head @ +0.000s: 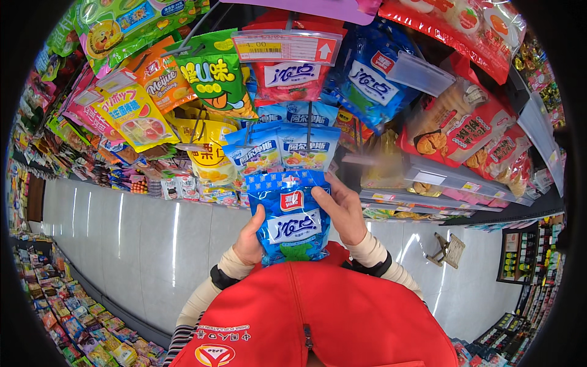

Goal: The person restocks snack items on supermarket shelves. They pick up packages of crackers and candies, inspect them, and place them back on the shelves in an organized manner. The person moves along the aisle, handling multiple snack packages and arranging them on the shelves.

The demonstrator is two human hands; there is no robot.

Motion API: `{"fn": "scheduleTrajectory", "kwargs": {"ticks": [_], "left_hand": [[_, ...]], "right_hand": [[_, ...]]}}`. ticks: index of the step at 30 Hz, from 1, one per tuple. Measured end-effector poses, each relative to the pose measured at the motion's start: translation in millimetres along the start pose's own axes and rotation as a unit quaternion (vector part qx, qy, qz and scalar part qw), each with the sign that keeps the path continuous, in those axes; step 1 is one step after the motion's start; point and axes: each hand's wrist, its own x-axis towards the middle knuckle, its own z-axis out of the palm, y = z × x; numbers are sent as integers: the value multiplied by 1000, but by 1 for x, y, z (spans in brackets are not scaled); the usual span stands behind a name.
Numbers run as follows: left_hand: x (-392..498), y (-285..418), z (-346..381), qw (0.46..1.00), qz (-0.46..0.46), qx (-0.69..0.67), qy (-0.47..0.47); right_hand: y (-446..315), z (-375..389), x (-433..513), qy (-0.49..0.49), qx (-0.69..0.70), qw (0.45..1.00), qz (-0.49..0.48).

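A blue Yake candy bag (pixel 293 220) stands upright between my hands, close to my chest. My left hand (pixel 250 236) holds its left edge, thumb on the front. At its upper right edge is my right hand (pixel 339 208), with the fingers around the side and top corner. Just beyond the bag hang light blue candy packets (pixel 305 149) on metal hooks. Higher up, a red candy bag (pixel 293 82) hangs behind a price tag holder (pixel 287 48), and similar blue bags (pixel 373 82) hang to the right of it.
Green, orange and yellow snack bags (pixel 215 75) hang at the left. Red snack packs (pixel 458 124) sit on and above a grey shelf (pixel 426 176) at the right. A small folding stool (pixel 447 250) stands on the tiled floor (pixel 137 234). Packets fill a low display (pixel 87 316) at lower left.
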Motion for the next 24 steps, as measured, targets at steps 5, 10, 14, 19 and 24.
{"fn": "scheduleTrajectory", "kwargs": {"ticks": [5,10,14,19,24], "left_hand": [[6,-1,0,999,16,28,-20],[-2,7,2,988,-65,134,-37],[5,5,7,987,-61,148,-4],[5,4,6,989,-79,122,16],[5,4,7,986,-80,146,17]], "right_hand": [[0,0,7,2,233,963,138],[-3,-6,19,52,258,960,93],[-3,-10,25,56,270,956,101],[3,-14,26,26,275,954,113],[12,-17,24,51,235,959,149]]}}
